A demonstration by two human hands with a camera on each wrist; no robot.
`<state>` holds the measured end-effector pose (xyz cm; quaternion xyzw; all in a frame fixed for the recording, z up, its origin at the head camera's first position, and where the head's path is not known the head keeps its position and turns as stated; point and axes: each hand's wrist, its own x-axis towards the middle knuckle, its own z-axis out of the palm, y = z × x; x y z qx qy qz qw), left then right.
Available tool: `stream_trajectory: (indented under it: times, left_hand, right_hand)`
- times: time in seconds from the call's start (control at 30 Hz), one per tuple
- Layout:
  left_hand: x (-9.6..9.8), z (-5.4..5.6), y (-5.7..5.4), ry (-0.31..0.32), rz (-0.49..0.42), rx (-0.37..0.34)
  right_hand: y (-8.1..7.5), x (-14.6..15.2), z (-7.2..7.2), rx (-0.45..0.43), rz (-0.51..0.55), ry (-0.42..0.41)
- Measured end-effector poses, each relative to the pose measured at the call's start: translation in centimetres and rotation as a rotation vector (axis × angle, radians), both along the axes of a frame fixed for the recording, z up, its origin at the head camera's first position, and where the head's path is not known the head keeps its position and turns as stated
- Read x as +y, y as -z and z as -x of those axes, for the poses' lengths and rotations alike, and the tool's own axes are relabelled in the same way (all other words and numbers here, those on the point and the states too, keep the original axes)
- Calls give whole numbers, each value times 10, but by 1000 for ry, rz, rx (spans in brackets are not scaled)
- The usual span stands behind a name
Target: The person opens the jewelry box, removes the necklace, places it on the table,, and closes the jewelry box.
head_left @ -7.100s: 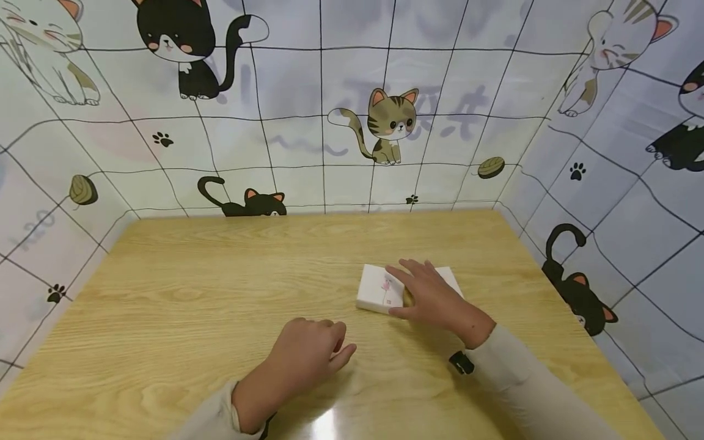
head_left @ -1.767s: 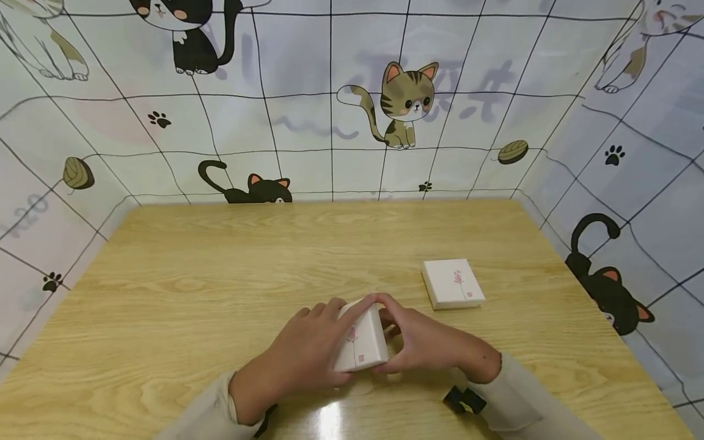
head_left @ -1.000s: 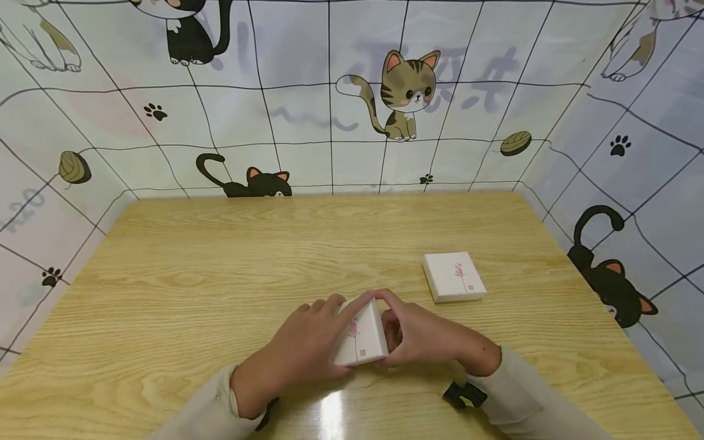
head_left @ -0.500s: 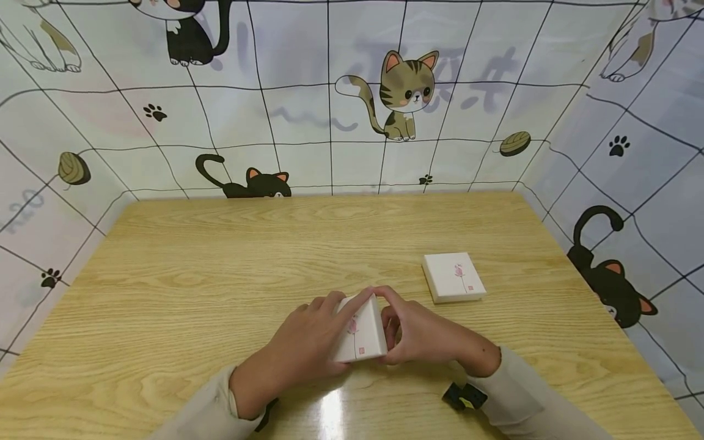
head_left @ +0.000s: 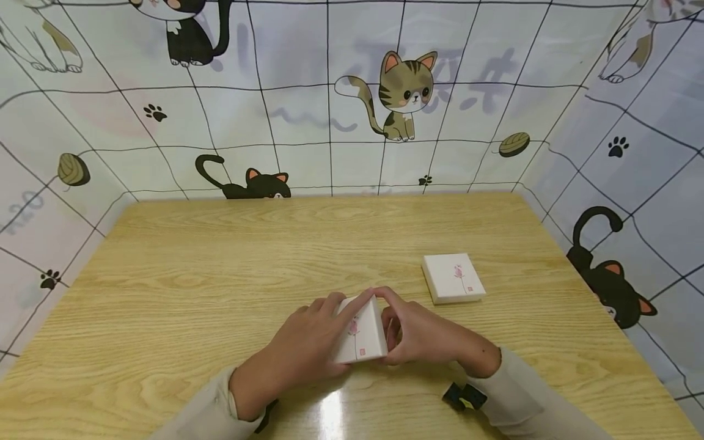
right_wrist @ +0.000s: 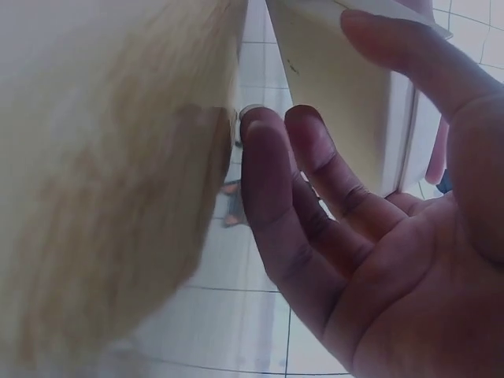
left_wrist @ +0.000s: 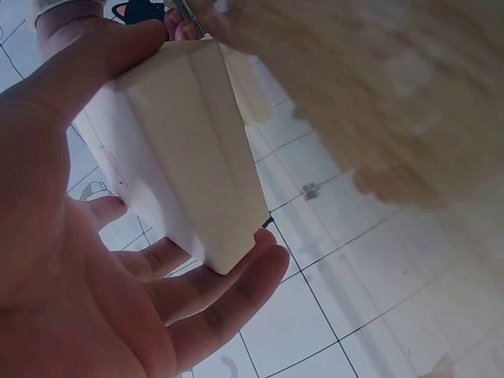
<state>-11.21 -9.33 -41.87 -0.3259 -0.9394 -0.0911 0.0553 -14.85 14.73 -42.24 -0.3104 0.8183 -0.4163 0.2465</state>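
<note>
A small white box (head_left: 363, 336) with a pink flower print is held between both hands over the near middle of the table. My left hand (head_left: 302, 345) grips its left side, thumb and fingers spread round it. My right hand (head_left: 423, 336) holds its right edge with thumb and index finger. In the left wrist view, the side of the white box (left_wrist: 181, 142) shows a seam along its length. The right wrist view shows the underside of the box (right_wrist: 339, 94) tilted above the tabletop, other fingers curled beneath. A second matching box (head_left: 453, 278) lies flat to the right.
The wood-grain table (head_left: 220, 256) reaches back to a white cloth wall (head_left: 297, 122) printed with cats and grid lines. Similar cloth stands along the left and right sides. A black wrist strap (head_left: 464, 396) hangs under the right sleeve.
Seven seconds ago my right hand was over the boxes at right and my left hand was bare. One box has since come nearer, into both hands. Over the last second, both hands stay nearly still.
</note>
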Motion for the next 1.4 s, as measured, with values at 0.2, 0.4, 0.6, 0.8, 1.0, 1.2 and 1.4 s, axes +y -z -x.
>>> stream_trajectory:
  times: [0.2, 0.4, 0.6, 0.8, 1.0, 1.2, 1.4]
  left_hand:
    - [0, -1, -1, 6, -4, -2]
    - [0, -2, -1, 11, -5, -11]
    - [0, -1, 0, 20, -13, -5]
    - [1, -1, -1, -3, 3, -21]
    - [0, -1, 0, -5, 7, -25]
    - [-1, -1, -1, 8, 5, -36]
    - [-2, -1, -2, 23, -9, -66]
  right_hand:
    - [-1, -1, -2, 16, -27, 6]
    - [0, -1, -3, 13, -27, 4]
    - [1, 0, -4, 12, -34, 5]
    - [0, 0, -3, 15, -48, 4]
    - [0, 0, -2, -12, -54, 0]
    - [-1, 0, -3, -19, -80, -4]
    - [-3, -1, -4, -47, -80, -11]
